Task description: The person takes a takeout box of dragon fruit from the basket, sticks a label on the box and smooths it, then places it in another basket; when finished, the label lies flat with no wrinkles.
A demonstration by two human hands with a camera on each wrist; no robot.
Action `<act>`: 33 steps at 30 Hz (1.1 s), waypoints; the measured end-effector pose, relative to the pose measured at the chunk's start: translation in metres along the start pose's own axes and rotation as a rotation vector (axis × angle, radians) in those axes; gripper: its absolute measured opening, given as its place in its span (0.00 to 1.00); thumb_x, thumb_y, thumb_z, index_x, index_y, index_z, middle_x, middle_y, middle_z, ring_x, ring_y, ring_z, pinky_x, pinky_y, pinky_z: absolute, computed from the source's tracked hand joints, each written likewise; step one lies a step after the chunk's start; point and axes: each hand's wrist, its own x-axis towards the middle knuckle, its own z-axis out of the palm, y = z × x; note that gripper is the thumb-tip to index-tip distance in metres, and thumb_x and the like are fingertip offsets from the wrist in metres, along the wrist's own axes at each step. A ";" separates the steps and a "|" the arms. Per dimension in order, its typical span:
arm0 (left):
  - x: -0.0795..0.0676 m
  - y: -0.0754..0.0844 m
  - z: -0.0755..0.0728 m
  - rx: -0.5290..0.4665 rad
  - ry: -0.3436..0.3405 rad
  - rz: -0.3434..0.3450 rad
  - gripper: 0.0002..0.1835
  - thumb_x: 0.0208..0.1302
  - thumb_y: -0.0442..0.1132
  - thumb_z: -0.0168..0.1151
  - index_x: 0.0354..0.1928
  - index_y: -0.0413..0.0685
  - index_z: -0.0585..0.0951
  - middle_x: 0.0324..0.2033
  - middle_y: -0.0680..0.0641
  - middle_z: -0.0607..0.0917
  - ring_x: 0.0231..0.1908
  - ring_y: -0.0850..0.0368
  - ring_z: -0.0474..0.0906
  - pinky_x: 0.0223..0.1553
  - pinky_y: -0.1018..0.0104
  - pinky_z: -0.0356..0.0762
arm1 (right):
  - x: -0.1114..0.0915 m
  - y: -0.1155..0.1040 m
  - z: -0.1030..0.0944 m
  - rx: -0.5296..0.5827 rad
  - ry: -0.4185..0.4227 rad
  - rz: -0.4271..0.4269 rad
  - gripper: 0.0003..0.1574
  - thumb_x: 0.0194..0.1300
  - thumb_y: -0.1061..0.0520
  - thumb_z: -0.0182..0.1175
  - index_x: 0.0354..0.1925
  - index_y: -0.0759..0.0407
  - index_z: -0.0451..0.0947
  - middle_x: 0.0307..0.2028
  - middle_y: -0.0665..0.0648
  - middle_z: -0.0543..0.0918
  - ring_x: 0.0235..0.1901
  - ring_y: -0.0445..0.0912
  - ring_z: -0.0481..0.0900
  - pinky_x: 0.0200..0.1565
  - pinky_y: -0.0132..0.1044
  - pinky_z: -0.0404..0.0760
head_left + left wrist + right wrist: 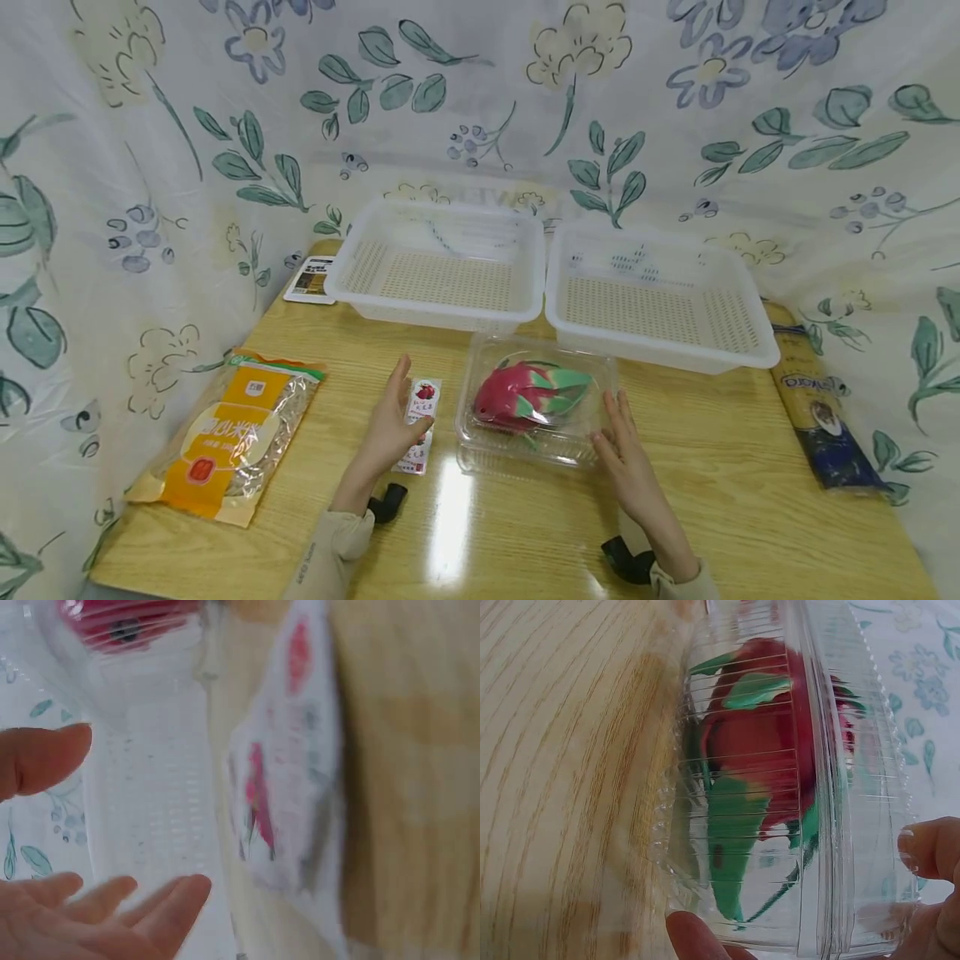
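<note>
A clear hinged plastic box (472, 417) lies on the table with a red and green dragon fruit (517, 396) inside, seen through its lid. At the box's right end, my right hand (630, 471) touches the edge with fairly straight fingers; the right wrist view shows its thumb (930, 847) beside the clear rim. My left hand (386, 433) is held beside a white label strip (423, 408) printed with dragon fruit pictures, thumb and fingers spread and nothing between them. In the left wrist view the strip (289, 787) looks bent and stands apart from the fingers.
Two white perforated baskets (442, 317) (660, 354) stand side by side at the back. An orange food bag (232, 433) lies at left, a blue and gold packet (825, 417) at right. A small black and white packet (307, 282) sits by the left basket. Floral curtain (495, 108) surrounds the table.
</note>
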 end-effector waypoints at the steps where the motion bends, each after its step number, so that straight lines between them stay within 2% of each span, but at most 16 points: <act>1: 0.000 -0.001 0.000 0.024 0.038 -0.026 0.55 0.53 0.21 0.63 0.77 0.45 0.40 0.76 0.36 0.44 0.72 0.29 0.47 0.70 0.41 0.55 | 0.000 0.000 0.000 0.000 0.002 0.002 0.40 0.77 0.57 0.42 0.76 0.62 0.34 0.74 0.72 0.27 0.64 0.78 0.58 0.59 0.69 0.66; 4: 0.001 -0.003 0.001 0.107 0.122 -0.084 0.57 0.49 0.22 0.68 0.77 0.44 0.43 0.75 0.34 0.47 0.70 0.28 0.52 0.68 0.40 0.59 | -0.001 0.000 0.001 -0.002 0.004 0.006 0.40 0.77 0.57 0.42 0.76 0.61 0.34 0.74 0.72 0.27 0.64 0.78 0.59 0.57 0.69 0.68; 8: 0.001 -0.008 0.002 0.213 0.163 -0.101 0.60 0.43 0.23 0.72 0.76 0.41 0.46 0.73 0.31 0.52 0.70 0.29 0.52 0.70 0.39 0.55 | -0.001 0.000 0.001 0.000 0.003 0.011 0.40 0.77 0.58 0.42 0.77 0.61 0.34 0.75 0.71 0.27 0.64 0.78 0.59 0.57 0.69 0.69; 13: 0.001 -0.012 0.001 0.310 0.151 -0.132 0.63 0.38 0.22 0.74 0.76 0.40 0.47 0.73 0.30 0.54 0.71 0.30 0.50 0.70 0.37 0.53 | -0.001 0.000 0.001 0.000 -0.002 0.009 0.40 0.77 0.58 0.42 0.77 0.61 0.34 0.75 0.71 0.27 0.64 0.78 0.58 0.56 0.70 0.69; 18: -0.001 -0.010 0.002 0.415 0.125 -0.145 0.62 0.37 0.25 0.75 0.75 0.39 0.49 0.71 0.28 0.57 0.69 0.26 0.54 0.66 0.32 0.58 | 0.000 0.000 0.001 0.004 0.001 0.007 0.40 0.77 0.58 0.42 0.77 0.61 0.34 0.75 0.71 0.27 0.63 0.78 0.59 0.54 0.68 0.73; 21: -0.002 -0.009 0.003 0.459 0.132 -0.146 0.61 0.38 0.25 0.76 0.75 0.39 0.50 0.69 0.27 0.60 0.67 0.25 0.57 0.64 0.31 0.61 | 0.000 0.000 0.001 0.012 0.004 0.006 0.40 0.78 0.57 0.42 0.77 0.61 0.34 0.75 0.71 0.27 0.63 0.78 0.59 0.53 0.66 0.75; 25: -0.003 -0.008 0.003 0.457 0.141 -0.165 0.60 0.38 0.24 0.76 0.75 0.38 0.52 0.63 0.24 0.66 0.58 0.27 0.68 0.57 0.35 0.70 | 0.000 0.000 0.001 0.012 0.010 0.004 0.39 0.78 0.57 0.42 0.77 0.61 0.35 0.75 0.71 0.28 0.63 0.78 0.60 0.53 0.65 0.76; 28: -0.003 -0.008 0.001 0.446 0.137 -0.176 0.57 0.38 0.24 0.75 0.74 0.39 0.55 0.58 0.24 0.70 0.50 0.33 0.73 0.50 0.40 0.76 | 0.000 0.000 0.001 0.012 0.011 0.003 0.39 0.78 0.57 0.42 0.77 0.61 0.35 0.75 0.71 0.28 0.63 0.78 0.59 0.53 0.65 0.76; 30: -0.003 -0.009 0.000 0.436 0.128 -0.179 0.53 0.39 0.23 0.74 0.72 0.39 0.61 0.56 0.25 0.73 0.44 0.36 0.76 0.42 0.46 0.80 | 0.000 0.001 0.001 0.011 0.011 0.004 0.40 0.78 0.56 0.42 0.77 0.61 0.35 0.75 0.71 0.28 0.64 0.77 0.59 0.54 0.66 0.74; 33: -0.003 -0.009 -0.002 0.430 0.105 -0.160 0.45 0.39 0.22 0.73 0.66 0.37 0.69 0.55 0.28 0.77 0.38 0.44 0.77 0.35 0.58 0.79 | 0.000 0.001 0.001 0.008 0.011 0.005 0.40 0.78 0.56 0.42 0.77 0.60 0.35 0.75 0.70 0.28 0.64 0.77 0.59 0.55 0.67 0.73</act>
